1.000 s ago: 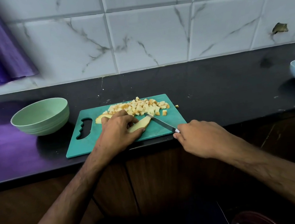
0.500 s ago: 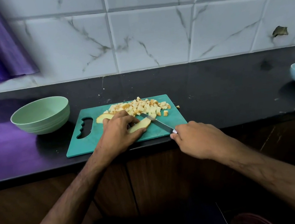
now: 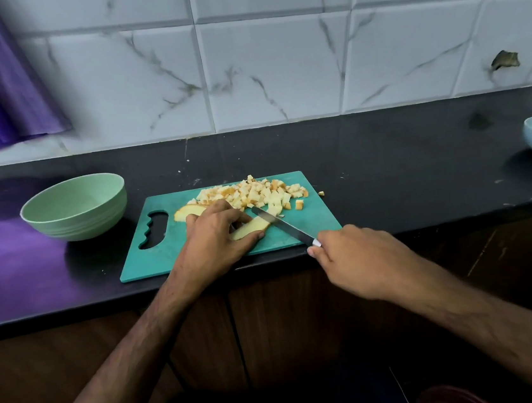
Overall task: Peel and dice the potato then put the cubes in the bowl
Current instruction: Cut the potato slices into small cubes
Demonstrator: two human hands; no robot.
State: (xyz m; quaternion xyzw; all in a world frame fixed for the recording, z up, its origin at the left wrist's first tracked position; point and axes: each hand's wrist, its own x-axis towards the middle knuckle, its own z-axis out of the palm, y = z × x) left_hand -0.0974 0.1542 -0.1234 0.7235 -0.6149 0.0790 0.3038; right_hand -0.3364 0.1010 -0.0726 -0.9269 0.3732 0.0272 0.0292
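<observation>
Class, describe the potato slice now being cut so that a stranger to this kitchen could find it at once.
Start at the teal plastic cutting board on the black countertop. Near its front edge, the left hand pins a pale yellow potato slice under the steel knife blade. Unlike the heap of diced potato cubes behind, it is one long uncut piece.

Over the last second the right hand [image 3: 360,258] has drawn the knife [image 3: 282,226] back toward the counter edge, so the blade now lies across the tip of the potato slice [image 3: 250,227] held by the left hand [image 3: 214,240].
</observation>
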